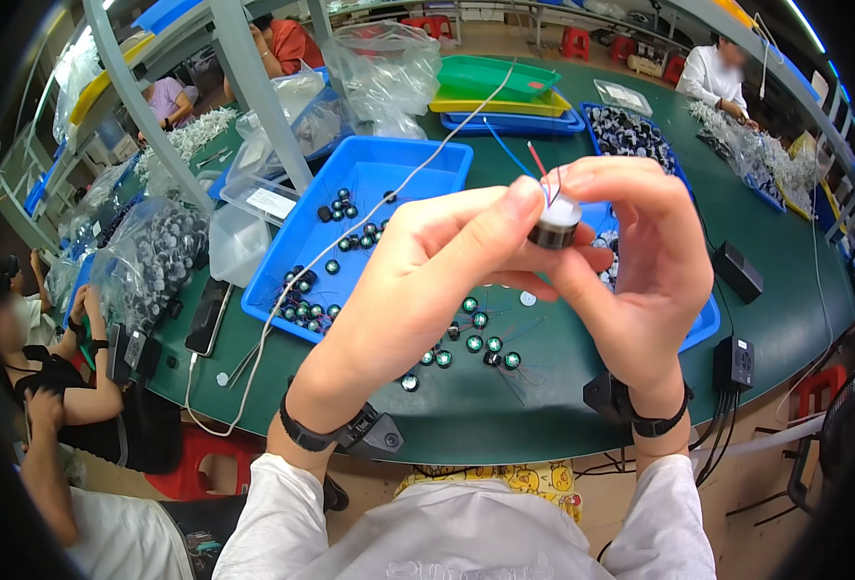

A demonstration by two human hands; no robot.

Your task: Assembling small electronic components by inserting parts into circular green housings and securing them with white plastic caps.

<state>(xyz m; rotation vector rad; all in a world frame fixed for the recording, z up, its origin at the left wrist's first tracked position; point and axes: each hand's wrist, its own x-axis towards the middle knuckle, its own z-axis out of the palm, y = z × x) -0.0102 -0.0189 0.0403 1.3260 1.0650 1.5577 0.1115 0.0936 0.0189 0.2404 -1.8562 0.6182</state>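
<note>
Both of my hands are raised over the green table, gripping one small round black part [553,232] with a white top. Thin blue, red and dark wires stick up from it. My left hand [447,256] pinches it with the thumb near the white top. On the other side, my right hand [645,261] closes its thumb and fingers round it. Below lie several loose round parts [494,344] with green faces and fine wires. A blue tray [418,155] left of my hands contains more of these; another blue tray [706,324] is partly hidden behind my right hand.
A phone [209,317] with a white cable lies at the left. Stacked green, yellow and blue trays [500,82] stand at the back, beside a tray of dark and white parts [631,135]. Black boxes [737,271] sit at the right. Other people work around the table.
</note>
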